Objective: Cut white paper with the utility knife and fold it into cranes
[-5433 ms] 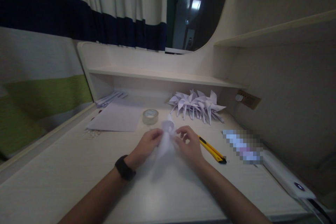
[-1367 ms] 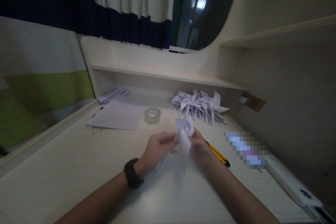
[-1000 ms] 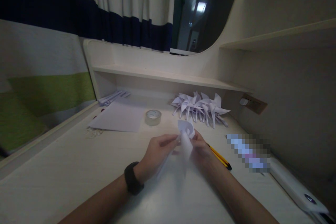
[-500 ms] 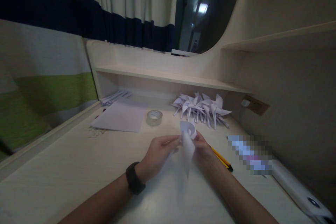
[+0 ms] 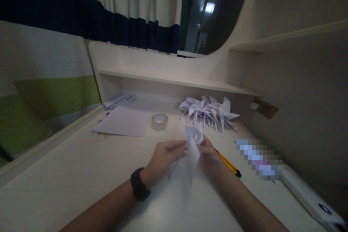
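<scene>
Fingers first: both hands are pinched shut on the same white paper piece [image 5: 191, 148], held just above the desk [image 5: 67, 181] in the middle of the view. The left hand [image 5: 163, 157] grips it from the left edge, thumb on top. The right hand [image 5: 210, 154] sits behind it on the right, fingertips up near the curled top, though the paper hides most of those fingers, so I can't tell exactly how they lie.

The paper's long axis runs roughly up and down, tilted a bit: rolled-over curl at the top, tapering to a point at the bottom that hangs toward the person. It sits right between the two hands, about equally close to each.

Further out: a yellow utility knife [image 5: 228, 165] lies just beside the right hand, a tape roll [image 5: 159, 121] sits farther back, a flat sheet of paper [image 5: 123, 123] to its left, and a heap of folded paper pinwheels [image 5: 209, 112] under the shelf [image 5: 174, 79].
</scene>
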Tool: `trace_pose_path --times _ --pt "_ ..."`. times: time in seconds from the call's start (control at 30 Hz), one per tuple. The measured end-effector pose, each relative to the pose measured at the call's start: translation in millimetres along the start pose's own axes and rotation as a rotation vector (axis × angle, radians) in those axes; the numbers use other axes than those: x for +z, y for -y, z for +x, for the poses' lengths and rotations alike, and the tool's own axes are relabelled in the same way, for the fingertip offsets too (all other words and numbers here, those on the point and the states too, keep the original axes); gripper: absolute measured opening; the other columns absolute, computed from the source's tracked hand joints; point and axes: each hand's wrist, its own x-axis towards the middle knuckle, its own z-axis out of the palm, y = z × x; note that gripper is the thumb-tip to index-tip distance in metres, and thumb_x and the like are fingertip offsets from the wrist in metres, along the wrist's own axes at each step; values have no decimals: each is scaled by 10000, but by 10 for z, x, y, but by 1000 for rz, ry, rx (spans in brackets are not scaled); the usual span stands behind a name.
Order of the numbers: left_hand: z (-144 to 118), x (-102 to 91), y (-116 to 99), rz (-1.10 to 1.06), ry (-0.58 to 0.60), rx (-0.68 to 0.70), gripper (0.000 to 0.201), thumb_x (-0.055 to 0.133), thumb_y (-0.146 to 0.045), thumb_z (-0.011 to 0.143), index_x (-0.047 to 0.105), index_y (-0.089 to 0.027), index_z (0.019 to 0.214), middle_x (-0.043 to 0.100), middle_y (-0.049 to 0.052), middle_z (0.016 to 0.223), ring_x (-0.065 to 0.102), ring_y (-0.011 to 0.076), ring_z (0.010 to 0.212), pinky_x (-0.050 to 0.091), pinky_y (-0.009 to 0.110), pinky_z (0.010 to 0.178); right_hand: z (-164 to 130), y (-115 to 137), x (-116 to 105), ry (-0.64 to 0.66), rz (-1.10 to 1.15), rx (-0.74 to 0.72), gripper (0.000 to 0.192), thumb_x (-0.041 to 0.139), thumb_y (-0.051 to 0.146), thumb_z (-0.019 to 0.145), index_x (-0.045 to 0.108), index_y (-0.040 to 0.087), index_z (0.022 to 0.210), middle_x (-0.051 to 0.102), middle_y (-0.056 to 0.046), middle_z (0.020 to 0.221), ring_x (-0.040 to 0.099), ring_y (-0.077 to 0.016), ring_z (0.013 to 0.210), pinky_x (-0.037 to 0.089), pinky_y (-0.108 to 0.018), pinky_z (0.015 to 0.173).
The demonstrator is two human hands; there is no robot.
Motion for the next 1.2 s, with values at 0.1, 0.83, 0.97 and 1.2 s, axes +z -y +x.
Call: trace_pose_path --times 0.1,0.83,0.97,1.2 --pt "-10 10 -15 19 -6 10 364 767 -339 697 721 -141 999 709 127 995 665 202 816 513 374 813 -4 7 36 -23 -19 -11 390 780 161 569 626 192 926 685 -19 763 629 -177 615 505 -295 599" --pt "-40 -3 -26 309 -56 223 236 579 -327 856 717 -155 941 691 90 974 664 218 834 583 359 722 -10 -67 20 -19 20 33 373 787 153 592 639 173 934 681 -18 778 619 -143 650 502 -252 643" --pt "-52 -11 -66 510 -57 318 212 549 -309 872 703 -168 909 655 77 933 640 191 814 577 299 668 -11 -63 37 13 30 34 356 779 142 593 640 167 920 667 -12 750 595 -135 617 491 -249 617" --pt "-63 -59 -123 839 15 517 190 459 -242 922 630 -180 867 585 41 822 562 152 743 514 258 634 -33 -49 73 19 12 9 386 779 116 581 630 186 930 661 4 793 591 -135 684 468 -225 649"
